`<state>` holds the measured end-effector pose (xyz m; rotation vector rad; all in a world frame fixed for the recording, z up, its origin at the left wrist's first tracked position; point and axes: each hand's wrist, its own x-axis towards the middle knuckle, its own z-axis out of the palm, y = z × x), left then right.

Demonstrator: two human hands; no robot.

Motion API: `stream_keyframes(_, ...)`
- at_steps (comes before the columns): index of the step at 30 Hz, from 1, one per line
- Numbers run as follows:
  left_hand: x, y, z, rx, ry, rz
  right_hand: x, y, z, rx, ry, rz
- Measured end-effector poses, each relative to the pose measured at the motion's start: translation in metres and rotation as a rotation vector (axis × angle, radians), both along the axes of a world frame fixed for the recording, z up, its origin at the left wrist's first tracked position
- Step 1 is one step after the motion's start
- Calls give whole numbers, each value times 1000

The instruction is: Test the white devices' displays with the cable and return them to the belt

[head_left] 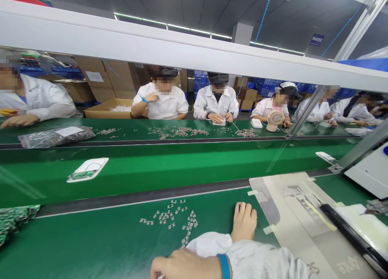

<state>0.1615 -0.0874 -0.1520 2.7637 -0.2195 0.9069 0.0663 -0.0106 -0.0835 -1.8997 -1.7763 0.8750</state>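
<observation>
My forearms cross at the bottom of the view. My left hand [244, 223] rests palm down on the green work surface [121, 234], its fingers curled together; what lies under them is hidden. Nearer to me, my right hand [189, 265], with a blue wristband [223, 266], points left. Its fingers are closed around something small and pale, mostly cut off by the lower edge. Small metal pieces [163, 218] lie scattered on the surface just beyond my right hand and to the left of my left hand.
Green circuit boards [16, 220] are piled at the left. A taped paper sheet [287, 206] and a black pen-shaped tool [348, 230] lie at the right. A white housing with a board [89, 170] sits on the green belt [169, 165]. Several co-workers sit opposite.
</observation>
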Motion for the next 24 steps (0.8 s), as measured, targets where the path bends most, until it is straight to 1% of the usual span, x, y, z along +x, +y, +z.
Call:
stream_keyframes(7,0,-1,-1,5,12,-6,0,-1,1,-3,17,12)
stream_keyframes(24,-1,1,2,6,3,-29,-1,0,0,21,69,-25)
